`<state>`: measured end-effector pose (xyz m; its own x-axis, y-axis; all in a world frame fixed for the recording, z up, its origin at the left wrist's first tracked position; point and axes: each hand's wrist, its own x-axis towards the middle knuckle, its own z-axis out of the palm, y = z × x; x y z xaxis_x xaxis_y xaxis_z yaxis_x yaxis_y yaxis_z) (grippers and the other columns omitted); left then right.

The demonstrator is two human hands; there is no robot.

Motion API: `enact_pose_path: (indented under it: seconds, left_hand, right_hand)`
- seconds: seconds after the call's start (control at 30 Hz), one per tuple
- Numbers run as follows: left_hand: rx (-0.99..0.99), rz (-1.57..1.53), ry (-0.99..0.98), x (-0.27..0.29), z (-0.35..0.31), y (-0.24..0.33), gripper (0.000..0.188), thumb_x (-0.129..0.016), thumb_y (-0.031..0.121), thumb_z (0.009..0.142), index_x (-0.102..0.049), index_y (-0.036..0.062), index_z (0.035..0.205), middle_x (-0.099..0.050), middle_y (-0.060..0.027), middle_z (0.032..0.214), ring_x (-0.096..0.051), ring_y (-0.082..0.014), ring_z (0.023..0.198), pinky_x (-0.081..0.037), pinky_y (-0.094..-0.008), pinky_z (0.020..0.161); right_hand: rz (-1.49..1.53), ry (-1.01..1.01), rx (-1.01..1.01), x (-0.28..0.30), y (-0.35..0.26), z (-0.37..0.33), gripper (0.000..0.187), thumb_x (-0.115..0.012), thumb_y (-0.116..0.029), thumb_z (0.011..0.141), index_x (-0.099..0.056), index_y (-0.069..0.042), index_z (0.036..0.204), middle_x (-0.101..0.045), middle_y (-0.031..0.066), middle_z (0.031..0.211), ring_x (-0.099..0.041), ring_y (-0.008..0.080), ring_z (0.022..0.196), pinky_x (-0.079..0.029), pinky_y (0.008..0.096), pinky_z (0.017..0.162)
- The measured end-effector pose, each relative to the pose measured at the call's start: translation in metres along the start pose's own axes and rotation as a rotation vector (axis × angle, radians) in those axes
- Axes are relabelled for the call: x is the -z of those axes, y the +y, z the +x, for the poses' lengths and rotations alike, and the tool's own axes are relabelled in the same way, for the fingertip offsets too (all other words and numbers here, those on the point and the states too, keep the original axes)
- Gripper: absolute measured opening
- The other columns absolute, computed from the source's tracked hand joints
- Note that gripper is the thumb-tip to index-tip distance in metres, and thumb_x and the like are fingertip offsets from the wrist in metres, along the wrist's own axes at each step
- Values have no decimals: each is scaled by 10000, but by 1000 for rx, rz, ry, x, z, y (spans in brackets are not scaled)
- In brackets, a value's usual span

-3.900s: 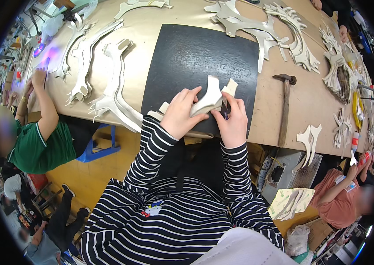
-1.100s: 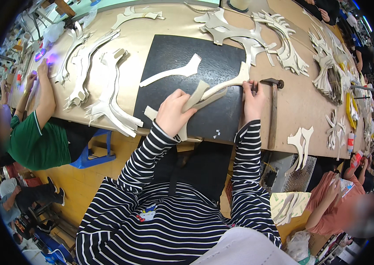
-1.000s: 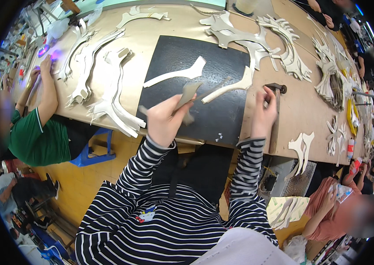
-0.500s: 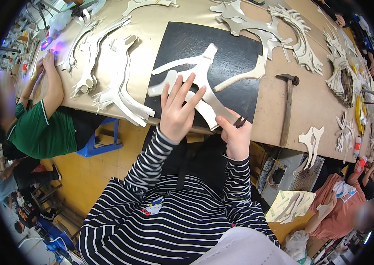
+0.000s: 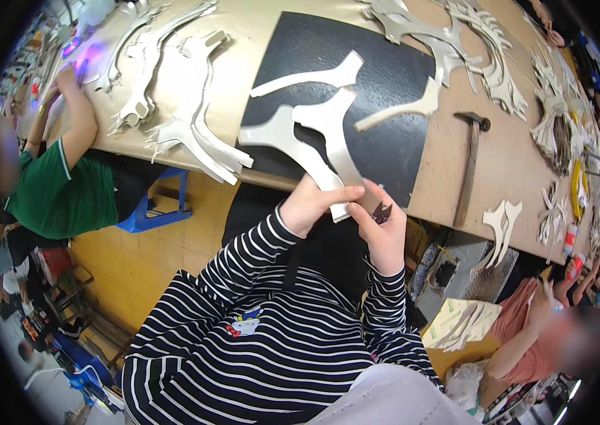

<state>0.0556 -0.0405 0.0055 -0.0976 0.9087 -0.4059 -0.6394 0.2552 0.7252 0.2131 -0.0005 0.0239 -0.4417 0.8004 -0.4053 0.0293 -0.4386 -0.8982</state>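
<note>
My left hand point(image 5: 305, 205) is closed, its thumb on the narrow ends of two white, forked flat pieces that look like shoe-upper parts. The nearer white piece point(image 5: 282, 142) points up and left. Beside it, the other white piece point(image 5: 332, 124) reaches over the black mat point(image 5: 300, 49). My right hand point(image 5: 386, 237) pinches the lower ends of these pieces. A small dark tool with pointed tips point(image 5: 383, 211) also sits in that hand, mostly hidden by the fingers. On the mat lie a loose white piece point(image 5: 321, 78) and another white piece point(image 5: 402, 108).
A hammer point(image 5: 470, 163) lies right of the mat. Stacks of white pieces point(image 5: 197, 106) lie to the left, with more white bundles point(image 5: 487, 60) at the far right. A person in green point(image 5: 66, 195) works on the left, another in pink point(image 5: 526, 312) at lower right.
My left hand has come down from over the pieces and closed on their lower ends beside my right hand. The two pieces now show apart from the one left on the mat.
</note>
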Motion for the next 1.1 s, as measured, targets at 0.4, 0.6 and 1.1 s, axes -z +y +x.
enact_pose_path:
  seconds: [0.4, 0.6, 1.1]
  left_hand:
    - [-62, 117, 21, 1, -3, 37, 211, -715, 90, 911, -679, -94, 1006, -724, -133, 897, -715, -163, 795, -557, -252, 719]
    - [-83, 192, 58, -1, -7, 37, 210, -712, 92, 920, -691, -95, 1015, -729, -119, 902, -706, -141, 809, -554, -252, 723]
    - [-57, 271, 24, 2, -9, 34, 207, -719, 121, 931, -705, -77, 989, -726, -87, 852, -677, -105, 783, -528, -232, 701]
  right_hand:
    - [-198, -66, 109, 24, -11, -15, 220, -517, -83, 1026, -600, 43, 1187, -583, 16, 797, -487, 42, 669, -398, 193, 643]
    - [-268, -149, 88, 14, -13, -9, 240, -521, -91, 1034, -618, 41, 1210, -521, -4, 750, -472, 99, 711, -409, 233, 682]
    - [-53, -184, -11, 16, -9, -7, 156, -592, -118, 1008, -592, 34, 1042, -531, -16, 694, -442, 63, 650, -360, 224, 607]
